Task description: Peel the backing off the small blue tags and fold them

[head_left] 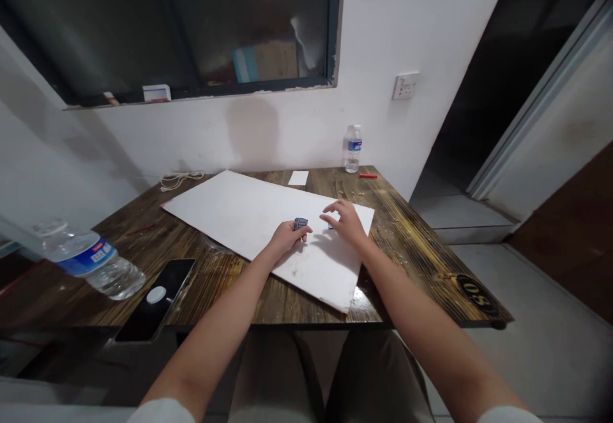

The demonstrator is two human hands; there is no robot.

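left of the white board [230, 212], a big water bottle [96, 260] stood well apart from it, with a phone [146, 314] between the two. the phone's near end seemed to stick out past the table [407, 263] edge, so a bump from your left forearm could tip it off. a white cable [179, 181] lay loosely coiled beyond the board's left end; a snag there looked unlikely.

on the board, right of its middle, your left hand [286, 239] was closed in a light pinch, thumb and fingers around a small blue piece [301, 223]. since it sat so near the fingertips, a loose squeeze could let it slip. a white card [298, 178] lay just beyond the board's far edge.

nearer the board's right end, your right hand [345, 220] hung partly open, thumb and forefinger parted, with nothing clearly gripped. a bit of blue [330, 225] showed just below the thumb; i couldn't tell whether you were touching it. your own fingers hid most of it, so a blind grab could nudge it away.

past the board's far right corner stood a small water bottle [353, 148], with a red pen [368, 176] beside it, both clear of your hands.
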